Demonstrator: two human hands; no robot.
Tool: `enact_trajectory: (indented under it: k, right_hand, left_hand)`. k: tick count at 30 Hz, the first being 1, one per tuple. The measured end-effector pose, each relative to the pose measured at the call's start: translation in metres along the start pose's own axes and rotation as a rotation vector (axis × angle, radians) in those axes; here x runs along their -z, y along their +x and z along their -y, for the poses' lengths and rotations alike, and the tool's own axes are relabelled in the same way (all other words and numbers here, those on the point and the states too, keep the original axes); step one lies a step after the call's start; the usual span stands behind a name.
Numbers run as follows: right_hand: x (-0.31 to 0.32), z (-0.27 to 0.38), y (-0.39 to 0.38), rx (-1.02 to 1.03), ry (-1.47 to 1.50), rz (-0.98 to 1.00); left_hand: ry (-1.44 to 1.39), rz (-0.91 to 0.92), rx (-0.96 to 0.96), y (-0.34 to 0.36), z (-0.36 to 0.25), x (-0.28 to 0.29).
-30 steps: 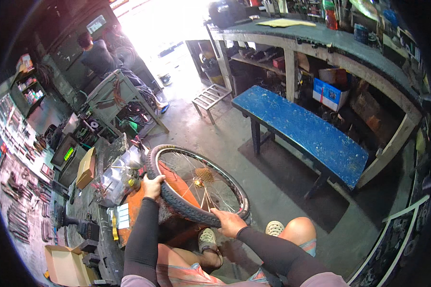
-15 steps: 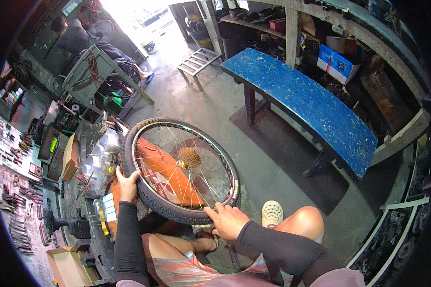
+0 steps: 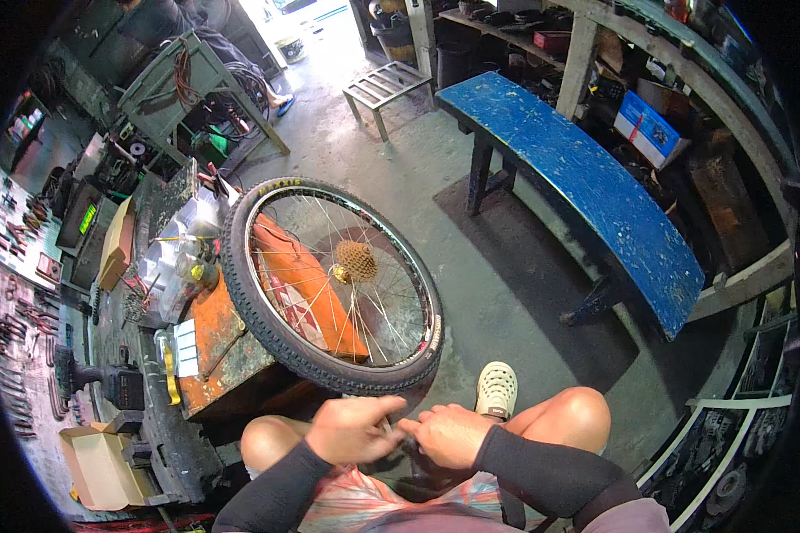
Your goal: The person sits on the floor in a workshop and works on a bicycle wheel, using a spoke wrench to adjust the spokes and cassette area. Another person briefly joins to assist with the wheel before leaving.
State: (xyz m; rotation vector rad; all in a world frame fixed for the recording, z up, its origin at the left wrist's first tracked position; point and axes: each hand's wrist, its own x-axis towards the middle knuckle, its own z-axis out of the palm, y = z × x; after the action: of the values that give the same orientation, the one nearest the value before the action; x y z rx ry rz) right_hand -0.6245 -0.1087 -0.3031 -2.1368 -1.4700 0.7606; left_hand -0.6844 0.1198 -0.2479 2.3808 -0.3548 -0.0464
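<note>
Both hands [image 3: 404, 431] released the wheel [image 3: 333, 284]; concrete floor [image 3: 507, 293], blue bench [image 3: 587, 186].

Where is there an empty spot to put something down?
The blue bench top shows bare along its length. The concrete floor between the bench and the bicycle wheel is open too. The left side is crowded: the cluttered workbench and tool wall. Both hands, left hand and right hand, sit close together below the wheel.
</note>
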Motion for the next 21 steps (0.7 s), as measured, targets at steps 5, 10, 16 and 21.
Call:
enact_trajectory:
  k: [5,10,16,21]
  right_hand:
    - [0.019,-0.005,0.005,-0.05,0.081,0.181]
    - [0.014,-0.03,0.014,-0.119,0.352,0.265]
    - [0.025,-0.056,0.059,-0.266,0.339,0.672]
    - [0.023,-0.042,0.02,-0.634,0.373,0.148]
  left_hand:
    - [-0.155,0.218,-0.161,0.009,0.039,-0.051]
    - [-0.303,0.336,-0.131,0.025,0.062,-0.056]
    - [-0.426,0.406,0.2,0.042,0.061,-0.056]
    - [-0.204,0.445,0.653,0.03,0.006,-0.007]
